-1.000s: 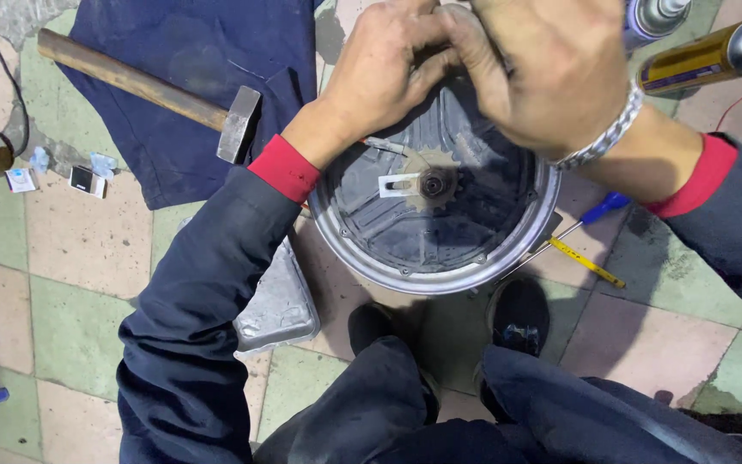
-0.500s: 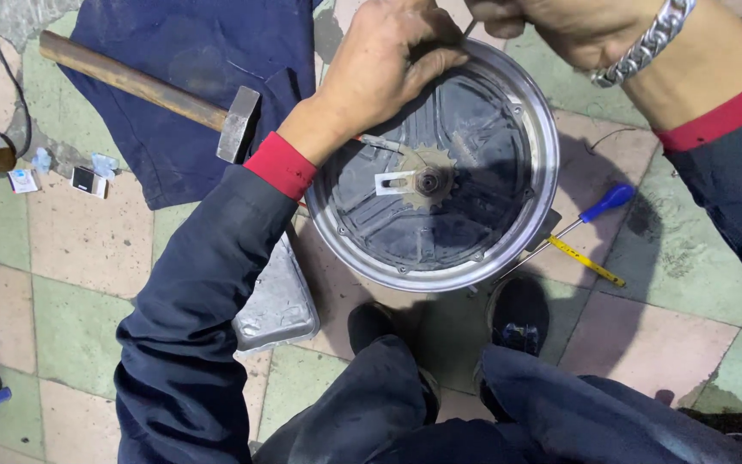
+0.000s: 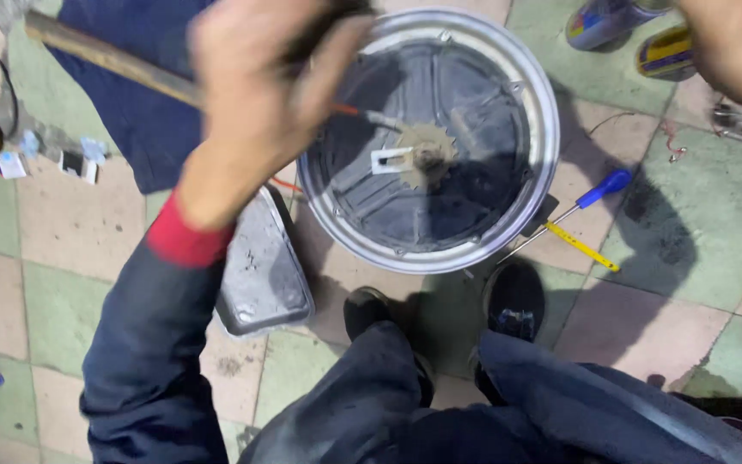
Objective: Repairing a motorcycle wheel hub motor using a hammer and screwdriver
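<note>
left hand (image 3: 259, 103): mine, raised over the floor, blurred; fingers curled round a thin tool with an orange bit showing, so clenched on it
thin tool (image 3: 371, 116): metal tip points at the hub centre, near or touching the sprocket, can't tell which
right hand (image 3: 732, 47): top right corner, mostly cut off and blurred; cannot tell if it grips anything
wheel hub (image 3: 508, 112): round, shiny metal rim, dark ribbed inside, lying flat on the tiled floor just ahead of my shoes
sprocket (image 3: 427, 155): small toothed gear at hub centre, pale bracket beside it
handling, my guess: hub looks heavy and stiff, cast metal; polished rim likely slippery, so take it by the rim edge with both hands or by the ribs inside; not fragile
hammer (image 3: 105, 56): wooden handle on a blue cloth (image 3: 143, 129), upper left
metal cover (image 3: 259, 266): grey, on floor left of hub
screwdriver (image 3: 590, 193): blue handle, right of hub, beside a yellow tool (image 3: 581, 247)
spray cans (image 3: 637, 34): top right, lying on floor
</note>
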